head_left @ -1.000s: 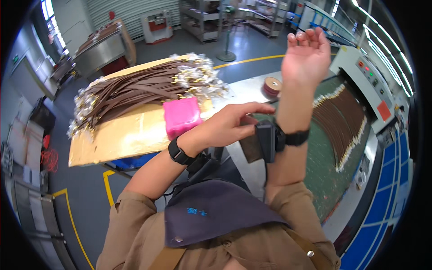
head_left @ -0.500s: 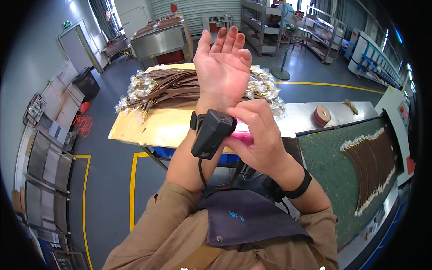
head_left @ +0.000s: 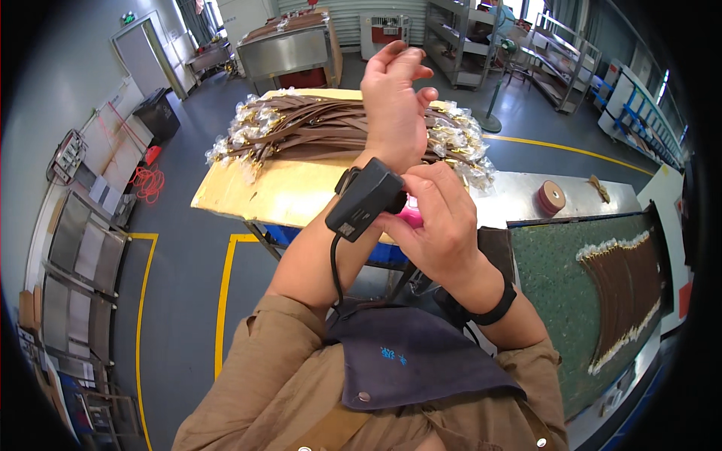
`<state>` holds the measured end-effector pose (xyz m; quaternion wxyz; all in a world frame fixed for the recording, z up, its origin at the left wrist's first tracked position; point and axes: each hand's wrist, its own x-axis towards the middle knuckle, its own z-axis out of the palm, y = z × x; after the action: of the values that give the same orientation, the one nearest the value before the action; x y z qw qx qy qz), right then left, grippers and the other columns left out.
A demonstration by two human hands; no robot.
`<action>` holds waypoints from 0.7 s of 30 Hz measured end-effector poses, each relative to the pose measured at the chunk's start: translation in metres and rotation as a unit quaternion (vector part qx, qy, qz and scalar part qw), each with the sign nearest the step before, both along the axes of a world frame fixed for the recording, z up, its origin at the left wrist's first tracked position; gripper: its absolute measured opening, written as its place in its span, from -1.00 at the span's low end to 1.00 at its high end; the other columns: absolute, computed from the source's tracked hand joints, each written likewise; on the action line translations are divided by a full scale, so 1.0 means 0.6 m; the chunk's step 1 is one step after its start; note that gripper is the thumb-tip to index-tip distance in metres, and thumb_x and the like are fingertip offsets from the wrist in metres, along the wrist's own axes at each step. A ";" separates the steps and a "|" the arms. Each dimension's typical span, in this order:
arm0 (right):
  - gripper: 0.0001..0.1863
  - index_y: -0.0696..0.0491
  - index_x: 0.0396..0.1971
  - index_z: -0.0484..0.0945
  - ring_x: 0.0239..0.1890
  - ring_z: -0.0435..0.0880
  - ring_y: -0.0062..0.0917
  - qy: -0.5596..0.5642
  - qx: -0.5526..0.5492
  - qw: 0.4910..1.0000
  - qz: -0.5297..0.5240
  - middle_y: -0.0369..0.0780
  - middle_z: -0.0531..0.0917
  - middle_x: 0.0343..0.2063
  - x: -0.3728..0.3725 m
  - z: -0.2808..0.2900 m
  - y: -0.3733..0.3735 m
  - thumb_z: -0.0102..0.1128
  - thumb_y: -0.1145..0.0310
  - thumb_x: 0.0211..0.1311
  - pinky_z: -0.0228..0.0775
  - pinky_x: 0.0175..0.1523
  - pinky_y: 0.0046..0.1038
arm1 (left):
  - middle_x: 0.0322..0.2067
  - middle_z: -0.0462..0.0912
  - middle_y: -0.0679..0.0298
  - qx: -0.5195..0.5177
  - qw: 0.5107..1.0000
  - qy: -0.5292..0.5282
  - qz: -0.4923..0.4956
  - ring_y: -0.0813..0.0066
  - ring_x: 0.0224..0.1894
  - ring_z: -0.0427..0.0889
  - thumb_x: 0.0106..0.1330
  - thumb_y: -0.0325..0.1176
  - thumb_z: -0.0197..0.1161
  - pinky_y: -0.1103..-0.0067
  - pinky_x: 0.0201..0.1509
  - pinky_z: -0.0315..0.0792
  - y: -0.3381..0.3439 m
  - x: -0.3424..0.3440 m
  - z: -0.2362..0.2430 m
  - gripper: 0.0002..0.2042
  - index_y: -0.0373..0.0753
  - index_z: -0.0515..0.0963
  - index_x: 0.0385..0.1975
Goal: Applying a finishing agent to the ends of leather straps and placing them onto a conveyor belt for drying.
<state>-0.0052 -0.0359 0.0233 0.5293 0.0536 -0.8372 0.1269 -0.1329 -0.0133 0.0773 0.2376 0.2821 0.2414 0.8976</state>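
At the left wrist [head_left: 368, 158], the right hand [head_left: 444, 225] pinches a black box-shaped device [head_left: 364, 201]; the left hand [head_left: 395, 113], flat-palmed earlier, now curls its fingers loosely.

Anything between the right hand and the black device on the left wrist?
Nothing visible. The right hand is directly at the black device; the pink object showing beyond them is not in the way.

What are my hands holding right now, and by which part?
Your right hand appears to pinch the wrist-worn black device at its right side, though the exact grip is partly hidden. Your left hand looks empty.
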 end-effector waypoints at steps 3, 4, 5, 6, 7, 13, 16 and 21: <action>-0.49 0.21 -0.28 0.50 -0.30 0.57 -0.20 0.011 -0.001 1.000 0.004 -0.09 0.54 -0.32 -0.003 -0.004 -0.009 0.56 0.41 -0.29 0.46 -0.19 -0.28 | -0.21 0.57 0.32 -0.044 0.996 0.068 0.029 0.58 -0.25 0.53 0.34 -0.40 0.23 0.63 -0.37 0.42 0.004 0.000 -0.009 -0.76 -0.25 0.45 -0.04; -0.48 0.21 -0.27 0.51 -0.31 0.58 -0.21 0.013 -0.006 1.000 0.003 -0.09 0.55 -0.32 -0.004 -0.008 -0.011 0.57 0.43 -0.31 0.46 -0.20 -0.29 | -0.21 0.57 0.33 -0.072 0.989 0.121 0.043 0.58 -0.25 0.54 0.34 -0.40 0.23 0.63 -0.37 0.43 0.007 0.000 -0.012 -0.75 -0.27 0.45 -0.04; -0.48 0.21 -0.27 0.51 -0.31 0.58 -0.21 0.011 -0.005 1.000 0.003 -0.09 0.55 -0.32 -0.006 -0.012 -0.014 0.57 0.43 -0.31 0.46 -0.20 -0.29 | -0.19 0.55 0.32 -0.092 0.977 0.175 0.075 0.60 -0.25 0.54 0.30 -0.41 0.25 0.64 -0.36 0.44 0.010 -0.002 -0.014 -0.80 -0.28 0.51 -0.12; -0.47 0.21 -0.26 0.51 -0.31 0.58 -0.22 0.015 -0.014 1.000 0.008 -0.10 0.55 -0.32 -0.008 -0.017 -0.018 0.57 0.44 -0.32 0.47 -0.21 -0.30 | -0.19 0.55 0.32 -0.092 0.978 0.172 0.074 0.60 -0.25 0.54 0.30 -0.41 0.25 0.64 -0.36 0.44 0.009 -0.003 -0.018 -0.80 -0.28 0.51 -0.12; -0.46 0.21 -0.25 0.51 -0.32 0.58 -0.23 0.019 -0.023 0.999 0.012 -0.10 0.55 -0.32 -0.010 -0.022 -0.023 0.57 0.46 -0.34 0.47 -0.23 -0.31 | -0.18 0.55 0.32 -0.108 0.928 0.311 0.177 0.62 -0.26 0.54 0.27 -0.43 0.26 0.65 -0.36 0.45 0.006 -0.006 -0.020 -0.83 -0.28 0.54 -0.18; -0.42 0.23 -0.16 0.52 -0.29 0.60 -0.26 0.022 0.007 0.998 0.063 -0.11 0.55 -0.27 -0.003 -0.046 -0.038 0.55 0.44 -0.32 0.51 -0.19 -0.33 | -0.19 0.57 0.32 -0.153 0.951 0.269 -0.025 0.62 -0.23 0.53 0.30 -0.40 0.27 0.66 -0.38 0.42 -0.044 0.012 -0.004 -0.79 -0.30 0.57 -0.12; -0.46 0.28 -0.11 0.52 -0.27 0.60 -0.28 0.037 0.043 0.994 0.090 -0.10 0.54 -0.23 -0.006 -0.042 -0.047 0.43 0.46 -0.19 0.53 -0.16 -0.34 | -0.19 0.58 0.31 -0.016 0.979 0.012 -0.204 0.57 -0.22 0.53 0.41 -0.29 0.19 0.69 -0.40 0.40 -0.098 0.014 0.018 -0.82 -0.23 0.53 -0.12; -0.57 0.29 -0.06 0.52 -0.24 0.59 -0.32 0.026 0.100 0.984 0.142 -0.09 0.52 -0.16 0.002 -0.022 -0.060 0.19 0.49 -0.02 0.52 -0.10 -0.36 | -0.14 0.49 0.23 0.165 0.905 -0.070 -0.386 0.51 -0.18 0.44 0.47 -0.20 0.08 0.71 -0.46 0.34 -0.146 -0.005 0.038 -0.72 -0.31 0.48 -0.07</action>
<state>-0.0039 -0.0720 0.0102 0.5193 0.2280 -0.8156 0.1146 -0.1356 -0.1011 0.1002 0.5321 0.3249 -0.0549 0.7799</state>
